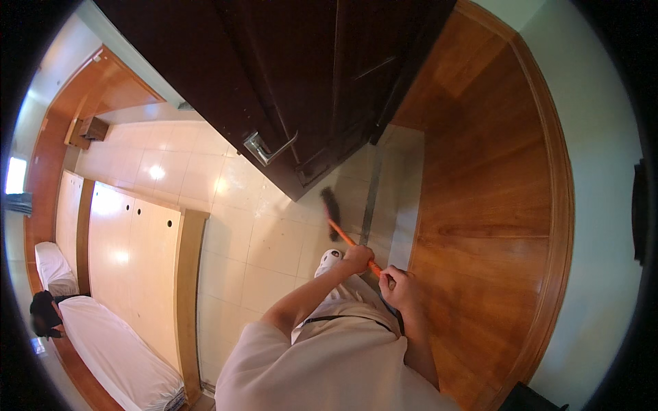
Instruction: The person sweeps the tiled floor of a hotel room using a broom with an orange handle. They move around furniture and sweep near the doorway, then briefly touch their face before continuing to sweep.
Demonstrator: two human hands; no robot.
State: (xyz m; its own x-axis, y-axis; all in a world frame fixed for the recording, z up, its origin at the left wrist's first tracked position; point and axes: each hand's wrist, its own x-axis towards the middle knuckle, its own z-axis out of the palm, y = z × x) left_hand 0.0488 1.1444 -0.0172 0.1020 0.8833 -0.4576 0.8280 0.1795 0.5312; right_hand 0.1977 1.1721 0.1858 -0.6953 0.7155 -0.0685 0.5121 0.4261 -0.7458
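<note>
A broom with an orange handle (341, 231) slants down and away from me to the floor. Its dark, slightly blurred bristle head (331, 213) rests on the pale floor tiles (275, 244) near the door's lower corner. My left hand (358, 258) wraps the handle partway along. Closer to my body, my right hand (398, 286) grips the handle near its top end. One white shoe (329, 259) shows just beyond my left hand.
A dark wooden door (308, 77) with a metal lever handle (267, 149) stands ajar ahead. Wood wall panelling (488, 205) rises on my right. At left are pale wooden bed panels (133, 226), a white-covered mattress (113, 344) and a person (46, 314). A wooden box (94, 129) sits farther back.
</note>
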